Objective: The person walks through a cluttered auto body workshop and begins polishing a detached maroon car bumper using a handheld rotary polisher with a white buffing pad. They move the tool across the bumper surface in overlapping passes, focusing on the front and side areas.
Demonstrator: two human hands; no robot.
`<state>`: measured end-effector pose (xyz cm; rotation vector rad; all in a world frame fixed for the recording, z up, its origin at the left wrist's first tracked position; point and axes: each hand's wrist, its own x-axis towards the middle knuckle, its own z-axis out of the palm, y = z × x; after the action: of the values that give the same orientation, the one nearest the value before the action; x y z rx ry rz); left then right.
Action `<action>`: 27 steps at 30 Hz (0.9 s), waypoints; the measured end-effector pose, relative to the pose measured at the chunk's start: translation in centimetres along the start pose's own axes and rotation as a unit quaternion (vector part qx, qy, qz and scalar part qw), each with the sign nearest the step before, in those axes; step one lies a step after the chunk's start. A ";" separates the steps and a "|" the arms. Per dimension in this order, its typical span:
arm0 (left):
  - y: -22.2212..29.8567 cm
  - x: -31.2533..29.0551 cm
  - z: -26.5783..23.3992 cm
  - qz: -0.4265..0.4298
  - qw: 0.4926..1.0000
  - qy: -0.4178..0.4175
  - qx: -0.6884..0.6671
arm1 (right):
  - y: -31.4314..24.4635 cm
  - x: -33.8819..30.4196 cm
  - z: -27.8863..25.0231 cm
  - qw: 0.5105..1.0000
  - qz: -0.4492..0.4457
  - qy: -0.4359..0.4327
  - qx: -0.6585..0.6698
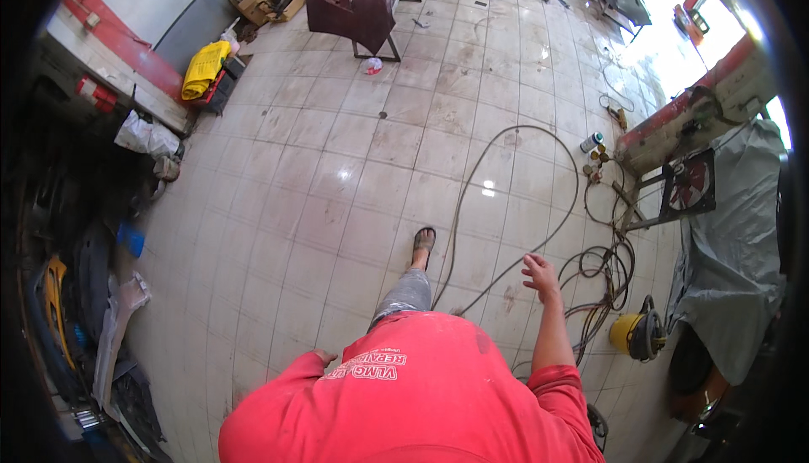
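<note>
Out over the tiled floor, my right hand (540, 278) hangs loosely beside my body, its fingers slightly bent and apart, with nothing in it. Below it on the floor runs a long dark hose (482, 293), whose wide loop reaches ahead and to the right. My left hand (325, 357) shows only in part at the edge of my red shirt (404, 404); its fingers are mostly hidden. No object shows by the left hand. One sandalled foot (424, 240) is forward on the tiles.
Coiled hoses (608, 282) and a yellow canister-like machine (626, 334) lie right. A fan (691, 183) stands near a grey cover (733, 252). A maroon car bumper (350, 4) rests on a stand ahead. Car parts (118, 337) crowd the left; yellow cloth (205, 69) tops a crate.
</note>
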<state>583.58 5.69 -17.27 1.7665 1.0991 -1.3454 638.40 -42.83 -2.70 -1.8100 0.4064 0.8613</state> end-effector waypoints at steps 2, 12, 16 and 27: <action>5.8 3.0 -3.6 -0.035 0.995 0.010 -0.091 | -0.9 3.3 1.0 0.999 0.003 -0.021 0.043; 61.1 5.9 -38.0 0.354 0.922 0.141 0.063 | 4.2 6.5 5.5 0.962 0.268 -0.030 0.052; 77.0 4.7 -47.7 0.469 0.870 0.150 0.016 | -1.2 14.2 4.3 0.949 0.308 -0.035 0.064; 74.3 12.2 -45.5 0.304 0.927 -0.031 -0.217 | -34.5 48.8 -6.9 0.956 0.232 -0.133 -0.119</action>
<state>671.01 15.73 -16.56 1.5322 0.6569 -0.7051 696.03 -29.53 -13.51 -1.8075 0.5843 1.5187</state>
